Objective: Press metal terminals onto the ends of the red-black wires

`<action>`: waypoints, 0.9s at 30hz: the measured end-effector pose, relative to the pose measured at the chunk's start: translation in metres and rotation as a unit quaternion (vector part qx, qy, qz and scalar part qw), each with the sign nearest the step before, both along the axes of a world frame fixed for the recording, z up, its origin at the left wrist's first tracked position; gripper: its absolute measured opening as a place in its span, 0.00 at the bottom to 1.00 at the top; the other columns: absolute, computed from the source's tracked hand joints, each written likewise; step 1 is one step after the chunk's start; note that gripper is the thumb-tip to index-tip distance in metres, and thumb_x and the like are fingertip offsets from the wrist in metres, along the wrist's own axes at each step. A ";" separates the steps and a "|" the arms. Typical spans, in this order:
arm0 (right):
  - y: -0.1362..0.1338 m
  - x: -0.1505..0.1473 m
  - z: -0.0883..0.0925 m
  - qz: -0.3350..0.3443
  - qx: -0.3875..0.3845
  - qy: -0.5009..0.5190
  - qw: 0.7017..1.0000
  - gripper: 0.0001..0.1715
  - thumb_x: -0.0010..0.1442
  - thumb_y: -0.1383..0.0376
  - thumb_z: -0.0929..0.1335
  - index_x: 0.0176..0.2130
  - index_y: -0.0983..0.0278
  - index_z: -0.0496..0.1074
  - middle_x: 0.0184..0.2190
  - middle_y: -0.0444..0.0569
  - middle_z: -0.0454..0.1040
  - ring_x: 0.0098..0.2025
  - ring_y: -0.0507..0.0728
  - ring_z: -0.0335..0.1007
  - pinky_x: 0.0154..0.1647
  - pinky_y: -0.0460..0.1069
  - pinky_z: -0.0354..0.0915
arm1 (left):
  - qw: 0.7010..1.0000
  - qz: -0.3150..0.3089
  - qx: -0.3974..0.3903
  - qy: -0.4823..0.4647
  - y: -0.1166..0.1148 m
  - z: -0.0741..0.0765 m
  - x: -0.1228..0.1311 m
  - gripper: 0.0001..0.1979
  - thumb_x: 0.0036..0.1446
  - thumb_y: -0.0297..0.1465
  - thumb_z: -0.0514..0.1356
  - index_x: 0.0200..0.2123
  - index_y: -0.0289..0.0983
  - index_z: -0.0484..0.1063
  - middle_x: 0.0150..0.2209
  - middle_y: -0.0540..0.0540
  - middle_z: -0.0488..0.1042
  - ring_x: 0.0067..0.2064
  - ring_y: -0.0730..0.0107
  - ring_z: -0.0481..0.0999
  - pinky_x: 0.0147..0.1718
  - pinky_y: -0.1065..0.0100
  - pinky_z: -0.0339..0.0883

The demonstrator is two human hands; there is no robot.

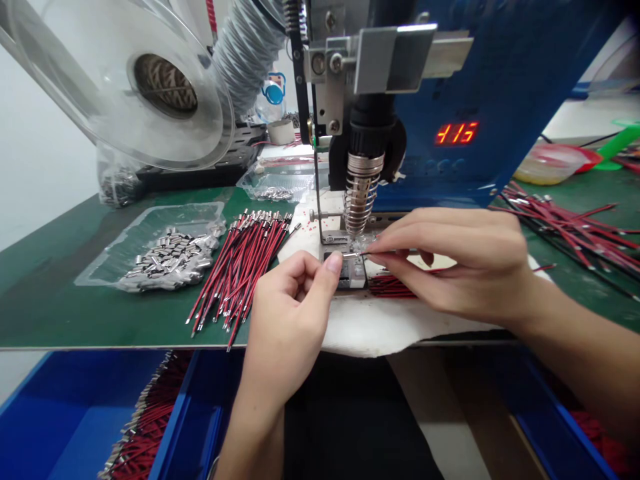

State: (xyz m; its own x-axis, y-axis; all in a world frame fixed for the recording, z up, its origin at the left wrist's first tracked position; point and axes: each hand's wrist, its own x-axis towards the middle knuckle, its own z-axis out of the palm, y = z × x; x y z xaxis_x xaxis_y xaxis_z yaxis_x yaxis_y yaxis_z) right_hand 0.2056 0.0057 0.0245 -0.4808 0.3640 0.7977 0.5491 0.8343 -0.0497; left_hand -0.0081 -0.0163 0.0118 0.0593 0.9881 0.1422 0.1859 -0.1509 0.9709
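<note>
My left hand [295,313] pinches a small silver metal cylinder [351,255] between thumb and index finger, over the small metal fixture [353,273] below the machine's spring-wrapped tip [361,200]. My right hand [460,260] comes in from the right, its thumb and fingers closed on a thin dark wire [369,253] whose end meets the cylinder. Under my right hand, red and black wires [393,285] lie on a white sheet [380,327]. The exact contact between wire and cylinder is too small to tell.
A blue machine [480,87] with a red display stands behind. To the left are a bundle of red-black wires [245,267] and a clear tray [100,263] of metal cylinders. More wires [575,233] lie right. Blue bins [75,407] sit below the green table [45,313].
</note>
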 end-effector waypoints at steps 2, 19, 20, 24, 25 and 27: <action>0.000 0.000 0.000 -0.001 0.004 0.000 1.000 0.10 0.68 0.73 0.73 0.40 0.57 0.79 0.36 0.43 0.87 0.35 0.54 0.84 0.37 0.47 0.80 | 1.000 -0.001 0.001 -0.003 0.000 0.000 0.000 0.21 0.68 0.37 0.64 0.23 0.38 0.64 0.22 0.54 0.57 0.24 0.75 0.54 0.21 0.71 0.49; 0.001 0.001 -0.001 -0.002 0.002 -0.002 1.000 0.10 0.68 0.74 0.73 0.40 0.57 0.79 0.35 0.43 0.86 0.36 0.53 0.84 0.36 0.47 0.78 | 1.000 0.005 -0.002 -0.004 0.001 -0.001 0.001 0.20 0.66 0.38 0.65 0.24 0.38 0.66 0.22 0.54 0.58 0.24 0.75 0.55 0.20 0.72 0.49; 0.001 0.001 -0.001 -0.002 0.000 -0.003 1.000 0.10 0.68 0.74 0.73 0.40 0.57 0.79 0.35 0.43 0.86 0.36 0.53 0.84 0.36 0.47 0.79 | 1.000 0.006 -0.003 -0.003 0.001 -0.001 0.001 0.20 0.66 0.38 0.66 0.24 0.38 0.66 0.22 0.54 0.58 0.24 0.75 0.55 0.20 0.72 0.49; 0.001 0.001 -0.001 -0.005 -0.002 -0.003 1.000 0.11 0.68 0.73 0.73 0.40 0.56 0.80 0.36 0.43 0.87 0.35 0.55 0.85 0.36 0.49 0.80 | 1.000 0.010 -0.002 -0.001 0.001 -0.002 0.000 0.20 0.65 0.38 0.67 0.23 0.38 0.66 0.22 0.54 0.59 0.24 0.75 0.55 0.20 0.72 0.49; 0.001 0.001 -0.001 -0.005 -0.003 -0.003 1.000 0.11 0.68 0.73 0.73 0.40 0.56 0.80 0.36 0.43 0.87 0.35 0.55 0.85 0.36 0.49 0.80 | 1.000 0.010 -0.003 -0.002 0.001 -0.002 0.000 0.20 0.65 0.38 0.67 0.24 0.38 0.66 0.22 0.54 0.59 0.24 0.75 0.55 0.20 0.72 0.50; 0.000 0.001 -0.001 -0.006 -0.003 -0.003 1.000 0.11 0.68 0.73 0.73 0.40 0.56 0.80 0.36 0.43 0.87 0.36 0.55 0.85 0.37 0.49 0.80 | 1.000 0.009 -0.004 -0.005 0.001 -0.002 0.000 0.20 0.65 0.38 0.66 0.24 0.38 0.66 0.22 0.54 0.59 0.24 0.75 0.55 0.20 0.72 0.50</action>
State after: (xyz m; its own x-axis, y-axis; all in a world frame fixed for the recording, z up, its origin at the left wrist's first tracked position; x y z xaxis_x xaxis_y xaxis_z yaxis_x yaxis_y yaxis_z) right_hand 0.2065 0.0061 0.0233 -0.4814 0.3744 0.7925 0.5596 0.8272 -0.0508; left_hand -0.0078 -0.0153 0.0101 0.0406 0.9900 0.1350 0.1789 -0.1401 0.9738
